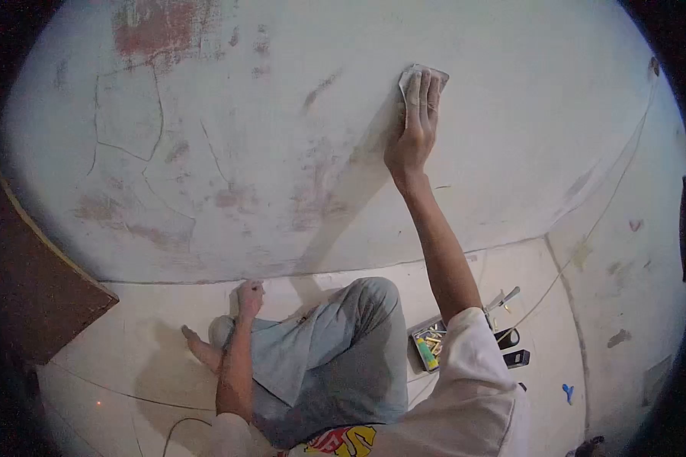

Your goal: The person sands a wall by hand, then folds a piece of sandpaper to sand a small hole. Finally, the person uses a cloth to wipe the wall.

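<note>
My right hand (417, 126) is stretched up to the pale, patchy wall (511, 152). Under its dusty fingers a folded piece of sandpaper (443, 77) lies flat against the surface, partly hidden by the hand. My left hand (251, 297) is curled into a fist by my bent leg, close to the foot of the wall. Nothing shows in that fist. Reddish-brown worn patches (156, 30) and thin cracks (160, 114) mark the wall to the left of my right hand.
A tray of small parts (427, 344) stands on the floor by my right arm, with dark tools (516, 358) beside it. A blue item (568, 393) lies farther right. A brown board (53, 282) stands at the left. A thin cord (568, 263) crosses the right side.
</note>
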`<action>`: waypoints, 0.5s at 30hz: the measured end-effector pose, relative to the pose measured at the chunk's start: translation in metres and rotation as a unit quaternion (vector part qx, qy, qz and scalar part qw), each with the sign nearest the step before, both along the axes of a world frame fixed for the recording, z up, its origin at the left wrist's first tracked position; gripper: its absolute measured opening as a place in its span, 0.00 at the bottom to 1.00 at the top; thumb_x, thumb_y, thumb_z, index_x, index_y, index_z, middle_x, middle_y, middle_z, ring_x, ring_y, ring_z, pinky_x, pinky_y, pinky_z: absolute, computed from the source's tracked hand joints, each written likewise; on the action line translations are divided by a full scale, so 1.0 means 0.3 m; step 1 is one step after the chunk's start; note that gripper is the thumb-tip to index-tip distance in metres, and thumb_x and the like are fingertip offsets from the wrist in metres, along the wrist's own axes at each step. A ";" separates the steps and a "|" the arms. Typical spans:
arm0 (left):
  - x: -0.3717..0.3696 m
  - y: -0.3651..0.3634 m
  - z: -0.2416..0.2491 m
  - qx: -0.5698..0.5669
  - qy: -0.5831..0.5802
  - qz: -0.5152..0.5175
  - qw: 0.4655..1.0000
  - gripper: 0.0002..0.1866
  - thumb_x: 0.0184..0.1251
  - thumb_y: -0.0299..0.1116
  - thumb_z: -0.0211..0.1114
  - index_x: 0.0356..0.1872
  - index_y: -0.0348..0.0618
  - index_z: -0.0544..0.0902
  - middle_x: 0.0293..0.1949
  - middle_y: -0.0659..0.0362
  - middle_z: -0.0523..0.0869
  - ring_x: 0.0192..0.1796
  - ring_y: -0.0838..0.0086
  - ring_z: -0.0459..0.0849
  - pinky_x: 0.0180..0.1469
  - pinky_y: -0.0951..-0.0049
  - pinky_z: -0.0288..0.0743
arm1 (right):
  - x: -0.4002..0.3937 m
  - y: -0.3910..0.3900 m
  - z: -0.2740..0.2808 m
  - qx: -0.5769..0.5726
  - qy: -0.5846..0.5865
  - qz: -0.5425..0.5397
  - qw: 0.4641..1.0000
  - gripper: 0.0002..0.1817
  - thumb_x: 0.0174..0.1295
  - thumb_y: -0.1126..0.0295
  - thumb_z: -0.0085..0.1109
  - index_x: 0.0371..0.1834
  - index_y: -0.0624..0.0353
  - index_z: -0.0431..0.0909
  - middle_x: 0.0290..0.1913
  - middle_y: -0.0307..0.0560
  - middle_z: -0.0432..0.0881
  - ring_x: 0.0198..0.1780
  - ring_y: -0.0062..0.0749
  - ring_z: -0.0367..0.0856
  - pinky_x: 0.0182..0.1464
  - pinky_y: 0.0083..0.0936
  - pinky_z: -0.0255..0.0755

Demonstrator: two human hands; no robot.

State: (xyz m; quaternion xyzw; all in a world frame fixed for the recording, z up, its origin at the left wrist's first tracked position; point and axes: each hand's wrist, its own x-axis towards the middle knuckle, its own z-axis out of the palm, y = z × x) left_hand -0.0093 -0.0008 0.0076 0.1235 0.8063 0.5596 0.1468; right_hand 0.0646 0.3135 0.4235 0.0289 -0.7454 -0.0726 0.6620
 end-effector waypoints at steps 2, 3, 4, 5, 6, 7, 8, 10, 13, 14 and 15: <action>0.000 -0.005 -0.020 0.008 0.027 0.003 1.000 0.12 0.59 0.32 0.59 0.40 0.36 0.81 0.28 0.57 0.84 0.19 0.79 0.78 0.19 0.74 0.72 | 0.003 -0.034 -0.063 -0.021 -0.014 0.026 0.999 0.32 0.56 0.80 0.53 0.68 0.62 0.62 0.70 0.59 0.61 0.73 0.55 0.53 0.68 0.46 0.60; 0.007 -0.002 0.001 0.003 0.015 0.004 1.000 0.13 0.59 0.32 0.59 0.41 0.36 0.81 0.28 0.57 0.84 0.19 0.78 0.78 0.19 0.74 0.72 | 0.004 -0.017 -0.183 0.010 -0.075 0.029 0.997 0.31 0.56 0.79 0.52 0.67 0.64 0.62 0.70 0.60 0.60 0.73 0.56 0.51 0.68 0.47 0.59; 0.008 0.002 0.015 -0.003 0.005 0.003 1.000 0.13 0.59 0.32 0.58 0.42 0.36 0.81 0.28 0.57 0.84 0.19 0.78 0.78 0.19 0.74 0.72 | 0.026 -0.029 -0.288 0.027 -0.165 0.022 0.986 0.31 0.56 0.79 0.51 0.68 0.63 0.62 0.71 0.60 0.59 0.74 0.54 0.51 0.69 0.45 0.59; -0.003 0.002 -0.023 -0.001 0.006 0.002 1.000 0.13 0.59 0.32 0.58 0.42 0.36 0.81 0.28 0.57 0.84 0.19 0.78 0.78 0.19 0.74 0.72 | 0.064 -0.073 -0.374 0.029 -0.221 0.073 0.972 0.31 0.55 0.79 0.51 0.67 0.61 0.64 0.71 0.56 0.60 0.73 0.52 0.55 0.69 0.42 0.60; -0.025 0.001 -0.096 -0.011 0.019 -0.007 1.000 0.14 0.59 0.32 0.59 0.43 0.36 0.81 0.27 0.57 0.83 0.19 0.78 0.78 0.20 0.75 0.72 | 0.097 -0.080 -0.449 0.081 -0.304 0.061 0.947 0.31 0.55 0.77 0.51 0.66 0.59 0.65 0.70 0.51 0.63 0.71 0.47 0.59 0.69 0.38 0.61; -0.034 0.005 -0.097 -0.023 0.032 -0.018 0.999 0.15 0.59 0.32 0.59 0.44 0.35 0.80 0.27 0.57 0.83 0.19 0.78 0.78 0.20 0.75 0.72 | 0.102 -0.074 -0.425 0.081 -0.302 0.059 0.948 0.31 0.55 0.77 0.51 0.66 0.59 0.65 0.70 0.51 0.63 0.71 0.47 0.59 0.69 0.38 0.61; -0.042 0.012 -0.100 -0.022 0.035 -0.019 0.999 0.15 0.59 0.32 0.59 0.44 0.35 0.80 0.27 0.57 0.83 0.19 0.78 0.78 0.20 0.75 0.72 | 0.110 -0.051 -0.393 0.098 -0.324 0.084 0.937 0.28 0.58 0.76 0.50 0.65 0.58 0.67 0.68 0.50 0.66 0.71 0.48 0.61 0.68 0.39 0.61; -0.003 0.016 -0.025 0.026 -0.007 -0.004 1.000 0.14 0.58 0.32 0.59 0.43 0.35 0.81 0.26 0.57 0.82 0.20 0.79 0.77 0.20 0.76 0.71 | 0.103 0.033 -0.326 0.087 -0.334 0.101 0.933 0.26 0.59 0.74 0.52 0.64 0.56 0.70 0.67 0.50 0.69 0.69 0.48 0.64 0.67 0.39 0.62; -0.056 0.006 -0.179 -0.005 0.062 -0.008 0.998 0.14 0.58 0.33 0.60 0.42 0.35 0.82 0.25 0.57 0.82 0.20 0.78 0.78 0.21 0.75 0.71 | 0.036 0.076 -0.012 0.069 -0.032 0.047 0.996 0.26 0.60 0.79 0.51 0.65 0.63 0.67 0.66 0.59 0.67 0.71 0.53 0.59 0.68 0.43 0.59; -0.032 0.010 -0.123 -0.005 0.060 -0.004 0.998 0.14 0.58 0.33 0.60 0.42 0.35 0.82 0.25 0.57 0.82 0.20 0.78 0.78 0.21 0.75 0.71 | 0.028 0.039 0.067 -0.004 0.001 0.041 0.999 0.26 0.61 0.80 0.48 0.65 0.66 0.65 0.67 0.62 0.65 0.72 0.57 0.56 0.69 0.44 0.57; 0.005 0.011 0.001 -0.011 0.044 -0.005 0.999 0.14 0.58 0.33 0.60 0.41 0.35 0.82 0.24 0.57 0.82 0.20 0.78 0.77 0.20 0.75 0.71 | 0.020 0.030 0.053 -0.006 0.001 0.043 0.999 0.26 0.61 0.80 0.48 0.65 0.66 0.65 0.67 0.62 0.65 0.72 0.57 0.56 0.69 0.44 0.57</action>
